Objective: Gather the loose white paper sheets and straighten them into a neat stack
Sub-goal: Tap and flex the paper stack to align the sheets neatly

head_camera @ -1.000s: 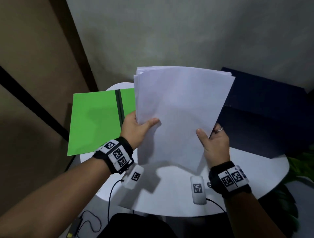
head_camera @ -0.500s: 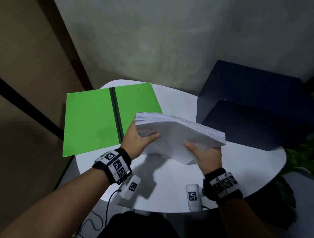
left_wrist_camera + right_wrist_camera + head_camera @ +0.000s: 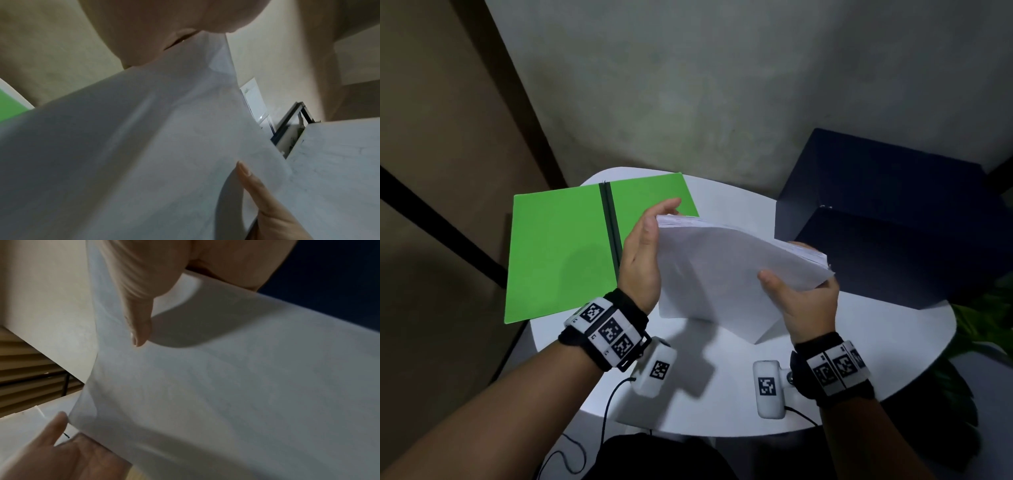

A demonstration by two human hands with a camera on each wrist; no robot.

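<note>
The far ends of the white paper stack [image 3: 726, 270] are partly hidden: the right hand's [image 3: 806, 310] fingers are covered beneath the sheets, only the thumb being seen on top, near the stack's right edge. Both wrist views are blurred and filled with paper, so sheet edges are hard to make out there. Compared with half a second ago, the left hand [image 3: 642, 253] is no longer clamped on the stack; its fingers are now held straight and flat against the left edge. The stack is held above the white table [image 3: 893, 359], tilted, its long axis running left to right between the green folder [image 3: 558, 253] and the dark box [image 3: 893, 219].
</note>
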